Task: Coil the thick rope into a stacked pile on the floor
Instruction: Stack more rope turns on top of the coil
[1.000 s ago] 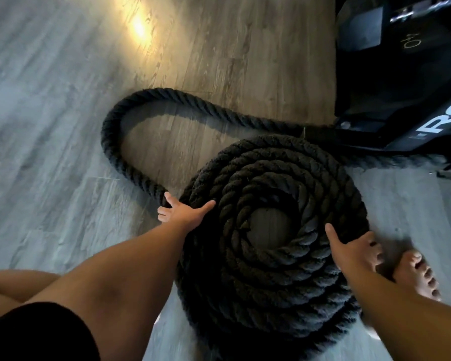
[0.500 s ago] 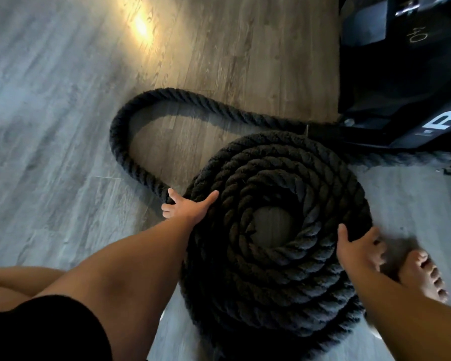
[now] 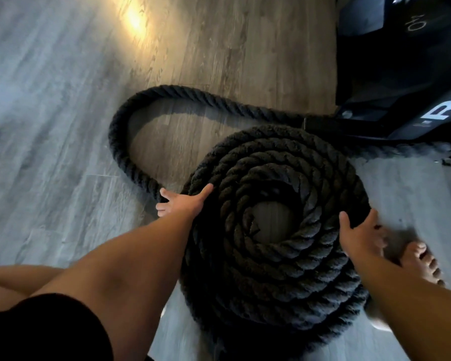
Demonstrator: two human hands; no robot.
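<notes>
Thick black rope [image 3: 279,259], twisted strands, lies coiled in stacked rings on the grey wood-look plank floor [image 3: 50,126], centre to lower centre of frame. Bare floor shows through the hole in the middle of the coil. A loose length leaves the coil's left side, loops up toward the upper left, then runs right to the black gym equipment [image 3: 401,74] in the upper right corner. Another stretch passes under that equipment at the right edge.

Left hand [image 3: 182,204] presses on the coil's left outer edge. Its thumb lies straight along the top ring, and its fingers are spread and fairly straight on the outer side, next to the loose length. Right hand [image 3: 359,234] is on the coil's right outer edge with the thumb flat on top. Its fingers reach over the outside but are blurred, so I cannot tell if they curl.

Bare foot [image 3: 422,264] is on the floor just right of the coil, lower right. Black shorts [image 3: 44,329] are at lower left.

Writing on the equipment: large white letters "RO", cut off by the right frame edge, and a faint mark like "04" above them. Warm light glare [image 3: 134,18] sits on the floor at top centre.
</notes>
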